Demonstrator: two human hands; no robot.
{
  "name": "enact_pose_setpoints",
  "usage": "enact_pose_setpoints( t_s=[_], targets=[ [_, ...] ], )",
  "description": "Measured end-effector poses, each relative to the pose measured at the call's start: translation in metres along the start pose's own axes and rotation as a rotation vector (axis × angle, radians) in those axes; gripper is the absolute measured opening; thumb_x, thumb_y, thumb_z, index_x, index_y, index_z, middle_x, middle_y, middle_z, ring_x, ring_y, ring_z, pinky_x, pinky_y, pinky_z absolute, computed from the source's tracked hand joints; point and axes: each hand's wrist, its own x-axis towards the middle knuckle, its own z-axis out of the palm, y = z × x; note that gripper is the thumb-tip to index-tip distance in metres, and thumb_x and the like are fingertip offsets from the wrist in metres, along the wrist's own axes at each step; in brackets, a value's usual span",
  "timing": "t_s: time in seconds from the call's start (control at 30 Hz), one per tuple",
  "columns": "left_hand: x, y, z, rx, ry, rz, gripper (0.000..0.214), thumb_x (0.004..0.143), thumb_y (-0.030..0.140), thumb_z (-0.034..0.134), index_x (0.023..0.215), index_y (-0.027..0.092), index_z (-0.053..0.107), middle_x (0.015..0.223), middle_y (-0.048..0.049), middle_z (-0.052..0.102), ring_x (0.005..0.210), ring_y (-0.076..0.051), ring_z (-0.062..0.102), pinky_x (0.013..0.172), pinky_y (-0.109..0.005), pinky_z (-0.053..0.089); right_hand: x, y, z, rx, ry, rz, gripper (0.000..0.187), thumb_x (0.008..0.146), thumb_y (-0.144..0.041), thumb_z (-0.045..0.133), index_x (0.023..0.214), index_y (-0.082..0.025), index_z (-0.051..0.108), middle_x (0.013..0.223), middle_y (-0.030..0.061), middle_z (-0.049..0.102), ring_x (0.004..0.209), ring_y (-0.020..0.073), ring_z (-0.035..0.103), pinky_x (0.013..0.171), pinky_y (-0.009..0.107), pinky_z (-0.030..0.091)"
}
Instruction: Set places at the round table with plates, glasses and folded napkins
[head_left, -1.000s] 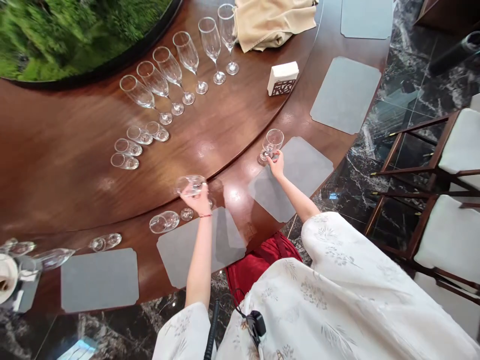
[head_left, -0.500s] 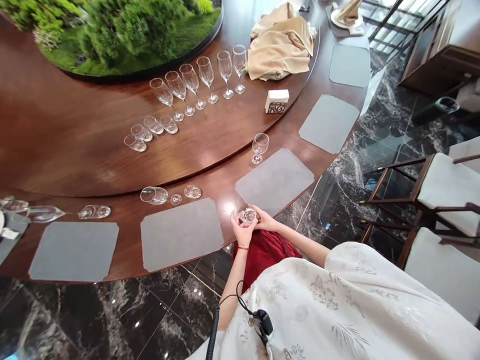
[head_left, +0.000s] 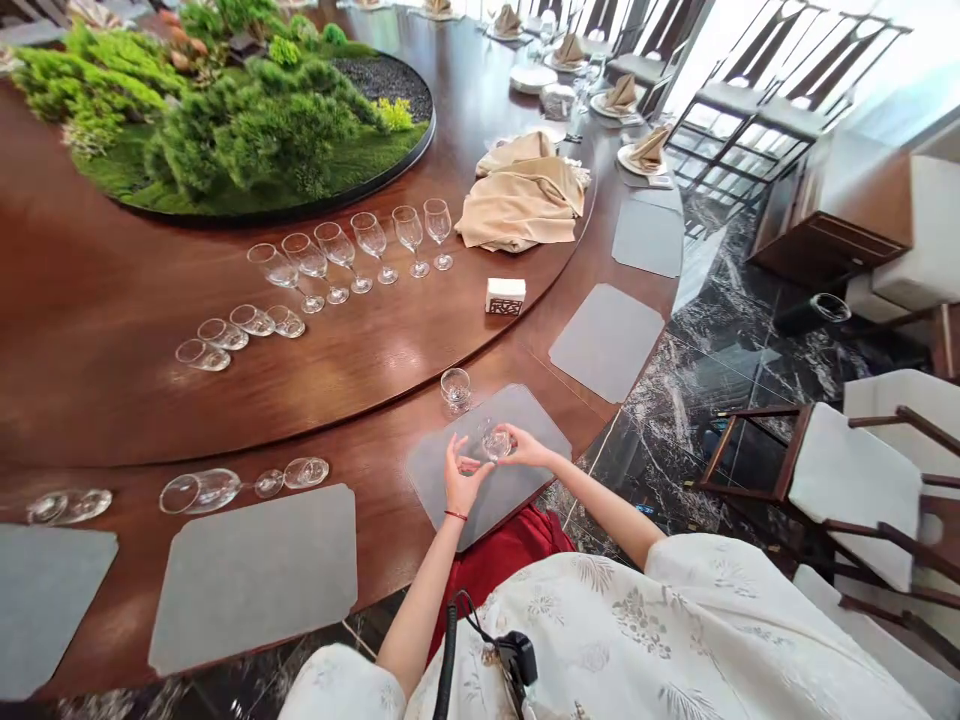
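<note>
A small clear glass [head_left: 496, 441] is held over the grey placemat [head_left: 517, 490] in front of me, its exact shape hard to make out. My right hand [head_left: 526, 447] grips it from the right with thumb and fingertips. On the other side, my left hand [head_left: 463, 480] has its fingers apart and stretched out; its thumb reaches toward the glass's lower edge, and I cannot tell whether it touches. Just beyond the placemat stands a stemmed glass [head_left: 456, 390].
A row of wine glasses [head_left: 371, 245] and several smaller glasses [head_left: 253, 320] stand on the turntable. Beige cloths [head_left: 525, 200] and a napkin holder [head_left: 505, 296] lie to the right. A miniature garden [head_left: 285, 130] fills the centre. White-seated chairs [head_left: 855, 480] stand at right.
My hands have moved with the small glass from the table edge to over the placemat. The left fingers have opened away from it. The view has tilted up and turned right.
</note>
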Motion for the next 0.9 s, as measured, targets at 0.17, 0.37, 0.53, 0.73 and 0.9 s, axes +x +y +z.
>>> enact_pose_setpoints(
  t_s=[0.17, 0.37, 0.53, 0.73, 0.9],
  targets=[
    [0.005, 0.003, -0.001, -0.009, 0.347, 0.066, 0.068, 0.080, 0.056, 0.080, 0.135, 0.023, 0.057, 0.136, -0.0186, 0.063, 0.082, -0.014, 0.071, 0.069, -0.027, 0.057, 0.078, 0.015, -0.071, -0.224, 0.163, 0.107, 0.066, 0.056, -0.034, 0.089, 0.115, -0.019, 0.062, 0.116, 0.0094, 0.071, 0.108, 0.0257, 0.066, 0.096, 0.039, 0.053],
    [0.006, -0.008, -0.036, 0.060, 0.527, -0.009, 0.061, 0.084, 0.058, 0.077, 0.129, 0.020, 0.058, 0.130, -0.0170, 0.065, 0.084, -0.014, 0.071, 0.068, -0.025, 0.056, 0.150, 0.050, -0.070, -0.559, 0.186, 0.181, 0.076, 0.060, -0.030, 0.087, 0.129, -0.015, 0.060, 0.140, 0.0213, 0.061, 0.138, 0.0360, 0.051, 0.117, 0.052, 0.040],
    [0.031, -0.008, -0.068, 0.076, 0.579, 0.000, 0.055, 0.088, 0.055, 0.073, 0.127, 0.019, 0.059, 0.128, -0.0160, 0.066, 0.084, -0.014, 0.072, 0.070, -0.025, 0.057, 0.156, 0.051, -0.060, -0.686, 0.221, 0.130, 0.074, 0.071, -0.041, 0.082, 0.137, -0.018, 0.059, 0.157, 0.0227, 0.050, 0.152, 0.0405, 0.034, 0.121, 0.062, 0.033],
    [0.160, 0.024, -0.137, 0.112, 0.723, 0.042, 0.041, 0.097, 0.037, 0.065, 0.133, 0.019, 0.059, 0.137, -0.0169, 0.064, 0.107, -0.019, 0.072, 0.083, -0.027, 0.061, 0.158, 0.024, -0.108, -0.858, 0.014, 0.201, 0.067, 0.065, -0.042, 0.086, 0.126, -0.021, 0.071, 0.138, 0.0218, 0.067, 0.136, 0.0430, 0.057, 0.111, 0.059, 0.048],
    [0.317, 0.050, -0.217, 0.139, 0.831, -0.018, 0.055, 0.093, 0.016, 0.067, 0.145, 0.011, 0.051, 0.147, -0.0248, 0.058, 0.129, -0.025, 0.065, 0.108, -0.038, 0.054, 0.223, -0.027, -0.166, -0.897, 0.060, 0.171, 0.026, 0.072, -0.037, 0.082, 0.094, -0.024, 0.079, 0.113, 0.0188, 0.077, 0.113, 0.0388, 0.072, 0.103, 0.056, 0.056]
  ],
)
